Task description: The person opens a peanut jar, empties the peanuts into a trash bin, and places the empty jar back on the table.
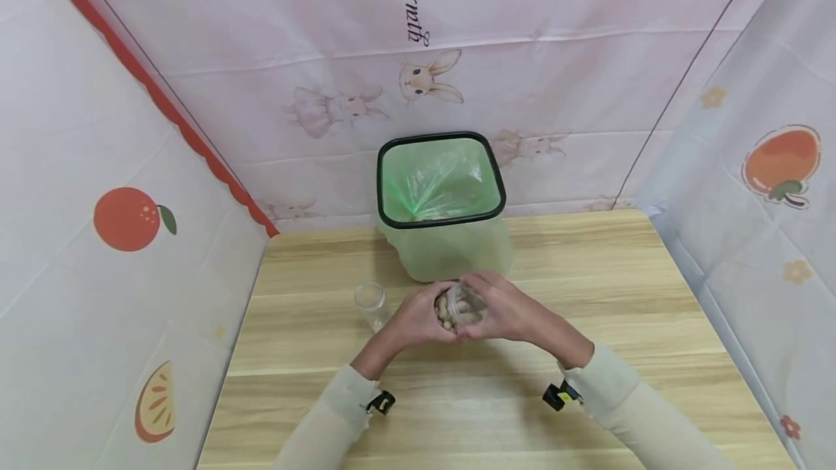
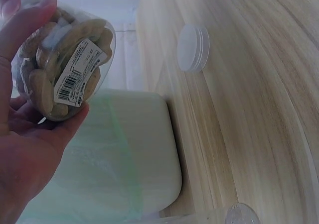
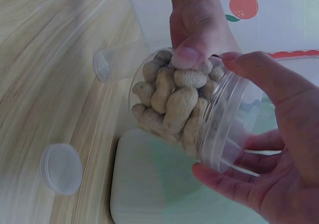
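Observation:
Both hands meet around a clear plastic jar of peanuts (image 3: 174, 102) held tilted over the table, close in front of the bin. My left hand (image 1: 414, 318) grips the jar body, with its thumb across the side. A white barcode label (image 2: 79, 72) shows on the jar's base in the left wrist view. My right hand (image 1: 509, 310) curls its thumb and fingers around the clear ridged lid (image 3: 224, 127) at the other end. The lid sits against the jar mouth.
A pale bin (image 1: 457, 249) with a black rim and green bag liner stands at the table's back. Left of the hands stands a clear jar (image 1: 371, 297). A loose round clear lid (image 3: 61, 168) lies on the wooden table (image 1: 313, 354). Printed cloths surround the table on three sides.

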A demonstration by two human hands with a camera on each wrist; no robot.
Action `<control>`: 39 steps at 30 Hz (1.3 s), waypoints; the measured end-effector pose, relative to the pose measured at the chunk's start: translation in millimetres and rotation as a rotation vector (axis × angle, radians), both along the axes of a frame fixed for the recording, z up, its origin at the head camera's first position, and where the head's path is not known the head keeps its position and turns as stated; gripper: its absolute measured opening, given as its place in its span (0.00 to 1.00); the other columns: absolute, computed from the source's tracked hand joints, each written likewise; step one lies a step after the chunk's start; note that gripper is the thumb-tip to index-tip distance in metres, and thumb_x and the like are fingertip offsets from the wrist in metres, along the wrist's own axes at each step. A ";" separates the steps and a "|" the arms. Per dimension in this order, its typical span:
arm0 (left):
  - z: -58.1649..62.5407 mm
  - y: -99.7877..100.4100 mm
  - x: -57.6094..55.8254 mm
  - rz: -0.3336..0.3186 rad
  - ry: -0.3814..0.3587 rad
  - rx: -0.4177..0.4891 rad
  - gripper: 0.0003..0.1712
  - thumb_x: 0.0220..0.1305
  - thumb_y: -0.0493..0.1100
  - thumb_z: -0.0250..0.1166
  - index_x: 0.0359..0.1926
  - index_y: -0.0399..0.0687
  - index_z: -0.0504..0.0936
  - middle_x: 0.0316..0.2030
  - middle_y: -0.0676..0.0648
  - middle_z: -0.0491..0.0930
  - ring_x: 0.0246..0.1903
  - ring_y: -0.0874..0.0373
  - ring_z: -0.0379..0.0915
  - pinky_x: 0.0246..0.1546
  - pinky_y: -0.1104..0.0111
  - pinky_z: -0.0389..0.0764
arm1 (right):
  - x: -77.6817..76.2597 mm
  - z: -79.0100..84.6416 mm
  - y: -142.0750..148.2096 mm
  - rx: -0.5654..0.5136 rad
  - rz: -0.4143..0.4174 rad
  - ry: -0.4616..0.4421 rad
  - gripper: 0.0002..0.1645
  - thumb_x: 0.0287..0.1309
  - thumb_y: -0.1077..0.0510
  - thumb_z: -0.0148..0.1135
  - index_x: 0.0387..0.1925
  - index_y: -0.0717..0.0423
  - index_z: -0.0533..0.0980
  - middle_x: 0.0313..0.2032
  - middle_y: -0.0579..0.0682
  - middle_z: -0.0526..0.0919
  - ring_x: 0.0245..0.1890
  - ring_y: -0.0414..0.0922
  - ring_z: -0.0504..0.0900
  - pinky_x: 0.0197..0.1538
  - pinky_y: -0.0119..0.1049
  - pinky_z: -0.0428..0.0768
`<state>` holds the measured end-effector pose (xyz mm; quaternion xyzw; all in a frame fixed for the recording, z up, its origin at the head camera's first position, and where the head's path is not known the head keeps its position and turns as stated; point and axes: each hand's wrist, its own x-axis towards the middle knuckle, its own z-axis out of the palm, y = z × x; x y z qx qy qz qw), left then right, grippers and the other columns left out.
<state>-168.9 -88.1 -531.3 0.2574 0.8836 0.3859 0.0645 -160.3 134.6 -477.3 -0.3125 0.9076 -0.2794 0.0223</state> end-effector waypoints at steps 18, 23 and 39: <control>-3.1 -0.6 1.5 -0.021 0.033 -0.009 0.56 0.39 0.55 0.87 0.70 0.46 0.74 0.60 0.46 0.83 0.57 0.55 0.81 0.57 0.60 0.84 | -4.8 -3.5 8.1 0.080 0.104 0.027 0.61 0.45 0.35 0.81 0.73 0.64 0.67 0.67 0.62 0.75 0.67 0.57 0.77 0.66 0.51 0.81; -6.5 0.4 0.4 0.018 0.114 -0.047 0.54 0.43 0.59 0.85 0.69 0.46 0.74 0.60 0.45 0.83 0.57 0.53 0.81 0.57 0.58 0.84 | -5.3 -3.0 5.6 0.047 -0.012 -0.110 0.71 0.44 0.28 0.79 0.77 0.64 0.60 0.72 0.66 0.69 0.70 0.61 0.74 0.68 0.56 0.78; -8.8 5.6 0.8 0.076 0.227 -0.064 0.54 0.37 0.51 0.88 0.67 0.44 0.75 0.57 0.43 0.83 0.54 0.50 0.80 0.53 0.56 0.85 | -11.6 -1.5 -10.2 -0.004 -0.229 -0.292 0.54 0.43 0.32 0.80 0.62 0.65 0.75 0.47 0.56 0.85 0.42 0.47 0.82 0.42 0.40 0.81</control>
